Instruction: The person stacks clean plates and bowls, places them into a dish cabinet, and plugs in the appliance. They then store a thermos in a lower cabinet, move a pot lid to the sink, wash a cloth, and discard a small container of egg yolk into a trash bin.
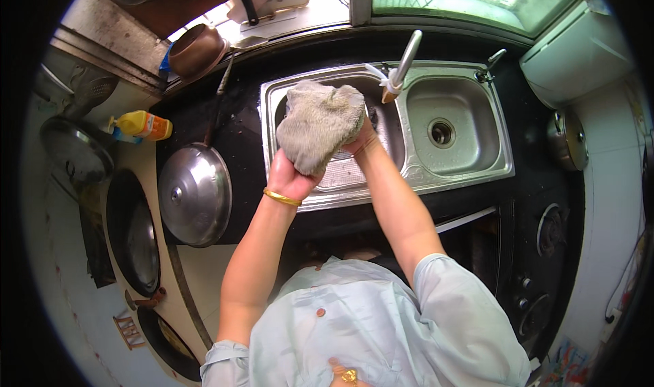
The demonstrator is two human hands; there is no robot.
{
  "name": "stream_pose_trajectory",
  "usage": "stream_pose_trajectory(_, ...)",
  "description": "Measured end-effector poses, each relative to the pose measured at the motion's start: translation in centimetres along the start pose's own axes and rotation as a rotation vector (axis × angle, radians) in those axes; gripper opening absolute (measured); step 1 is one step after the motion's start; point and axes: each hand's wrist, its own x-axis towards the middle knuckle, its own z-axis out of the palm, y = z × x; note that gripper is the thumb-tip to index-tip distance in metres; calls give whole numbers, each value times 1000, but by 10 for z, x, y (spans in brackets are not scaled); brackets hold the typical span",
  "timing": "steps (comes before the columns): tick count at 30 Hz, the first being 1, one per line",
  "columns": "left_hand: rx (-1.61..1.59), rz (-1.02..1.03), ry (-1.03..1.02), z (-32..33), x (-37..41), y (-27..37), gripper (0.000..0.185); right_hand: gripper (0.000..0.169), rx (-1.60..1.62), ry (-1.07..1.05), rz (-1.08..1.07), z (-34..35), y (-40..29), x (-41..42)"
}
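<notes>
A greyish-beige fluffy cloth is held up over the left basin of a steel double sink. My left hand, with a gold-coloured bangle at the wrist, grips the cloth's near left edge. On its right side, my right hand holds it too. The cloth hides most of the fingers of both hands and part of the basin. Below it, a ridged drainer-like surface shows in the basin. A faucet rises just right of the cloth, its spout end near the basin.
Right of the faucet lies the second basin with its drain. A metal lid rests on the black counter to the left, near a long-handled utensil. A yellow-orange bottle, a brown pot and a lidded pot stand around.
</notes>
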Motion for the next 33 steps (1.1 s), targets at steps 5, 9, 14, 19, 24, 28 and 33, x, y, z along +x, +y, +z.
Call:
stream_pose_trajectory(5,63,-50,19,-39,-12,17,54,17,-611,238,-90,62,-32,18)
stream_pose_trajectory(9,183,-109,-201,-33,-29,18,81,19,-1126,43,-214,113,-19,16)
stream_pose_trajectory(14,-147,10,-518,-38,13,30,54,32,-1929,-479,-507,163,20,-16)
stream_pose_trajectory(19,148,413,0,8,17,57,31,22,-1673,-106,-501,119,22,-12)
stream_pose_trajectory(24,620,800,-91,29,23,36,30,10,-342,402,-113,59,2,14)
stream_pose_trajectory(28,1603,1439,-52,43,15,15,29,44,-334,317,178,70,-3,4)
stream_pose_trajectory(33,2259,1644,-394,54,-4,1,23,49,59,12,395,50,-7,13)
